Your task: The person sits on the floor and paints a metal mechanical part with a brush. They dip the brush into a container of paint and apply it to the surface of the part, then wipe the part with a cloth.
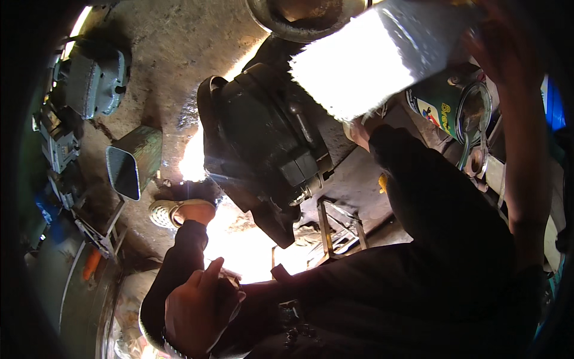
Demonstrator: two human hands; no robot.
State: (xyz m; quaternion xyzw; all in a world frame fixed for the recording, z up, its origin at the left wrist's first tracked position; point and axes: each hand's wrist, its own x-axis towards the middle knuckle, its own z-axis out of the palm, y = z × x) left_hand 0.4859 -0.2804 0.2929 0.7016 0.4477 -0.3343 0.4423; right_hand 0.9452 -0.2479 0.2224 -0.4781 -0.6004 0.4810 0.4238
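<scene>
**While holding a white piece (359, 69) to the far right of the dark machine (263, 137), curling the left hand (200, 311) to its near left**

Extends the right forearm (529, 155) far out to the right of the dark machine, running forward past it almost straight, with the right hand (487, 51) turned inward beyond its far right corner. Grips the white piece there by its grey, glossy end, fingers closed on it but too dim and blurred to count. Points the ragged, glaring edge of that piece back toward the dark machine, with the body of it slanting outward to the right.

Bends the left hand low on the near left side of the dark machine, well apart from it. Shows the back of this hand, one finger stretched forward and the others folded in; cannot tell whether holding anything in them. Wears a bracelet (173, 347) at that wrist.

Plants a patterned shoe (170, 212) to the near left of the dark machine. Also visible around it: to the left, a square green tube (158, 143) with an open end; farther left and beyond, a grey casting (89, 84); on the right, a green tin (427, 105); on the near right, a metal frame (326, 230).
</scene>
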